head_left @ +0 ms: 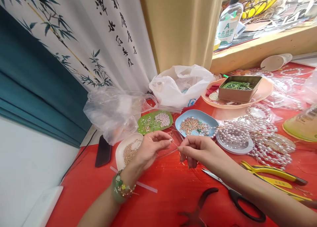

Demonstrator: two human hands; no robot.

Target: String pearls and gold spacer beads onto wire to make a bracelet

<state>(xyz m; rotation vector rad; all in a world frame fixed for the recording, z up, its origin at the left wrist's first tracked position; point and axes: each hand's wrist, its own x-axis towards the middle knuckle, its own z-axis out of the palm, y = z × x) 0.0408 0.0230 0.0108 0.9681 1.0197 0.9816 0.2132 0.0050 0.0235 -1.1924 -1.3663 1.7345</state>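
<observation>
My left hand pinches a small pale bead between thumb and fingertips. A thin thread runs from it to my right hand, whose thumb and forefinger are closed on it. Below the right fingers dangles a short strand with gold beads. Just beyond the hands are a green plate with pinkish pearls and a blue plate with gold beads. A cream dish of tiny gold beads lies beside my left wrist, partly hidden by it.
Scissors and yellow-handled pliers lie near my right forearm; dark pliers lie in front. Pearl strands pile up at right. Behind stand a tin of green cord and a white plastic bag. A phone lies left.
</observation>
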